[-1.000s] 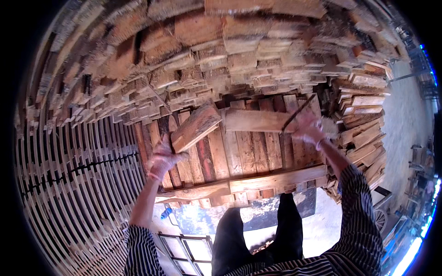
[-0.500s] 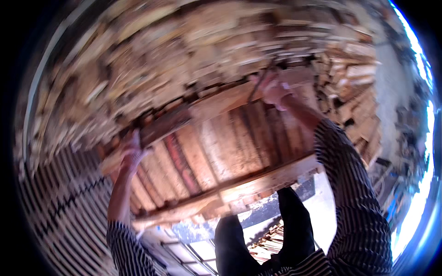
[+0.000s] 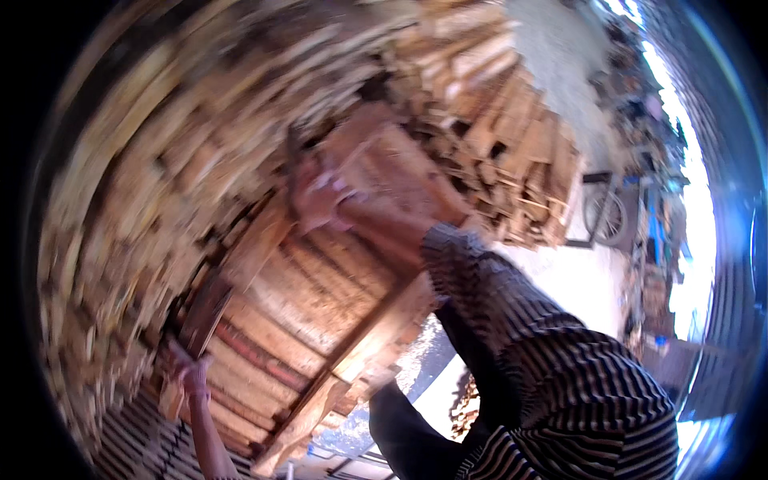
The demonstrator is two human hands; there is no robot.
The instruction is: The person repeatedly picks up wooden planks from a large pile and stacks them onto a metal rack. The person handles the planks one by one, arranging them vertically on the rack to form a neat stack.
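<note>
A shallow wooden frame [image 3: 352, 362] lies in front of my legs, slanting from lower left to upper right. Several planks [image 3: 284, 292] lie side by side in it, one with a reddish face. At the lower left, my left hand [image 3: 188, 372] is closed round the frame's far rail, its fingertips blurred. My right hand [image 3: 320, 194], smeared by motion, is at the same rail farther up. A thin dark bar [image 3: 294, 152] sticks up from its fingers; the bar's lower part and kind are hidden.
Rough split wood [image 3: 152, 184] is stacked high along the far left side. Another pile of boards [image 3: 520, 152] stands beyond the frame to the right. Farther right are a spoked wheel [image 3: 606, 218] and a cluttered row of things. Corrugated sheet [image 3: 132, 436] shows at lower left.
The view has swung round, so the frame now slants more steeply and sits farther left. Both hands remain at its far rail. More of the right-hand wood pile and the wheel show.
</note>
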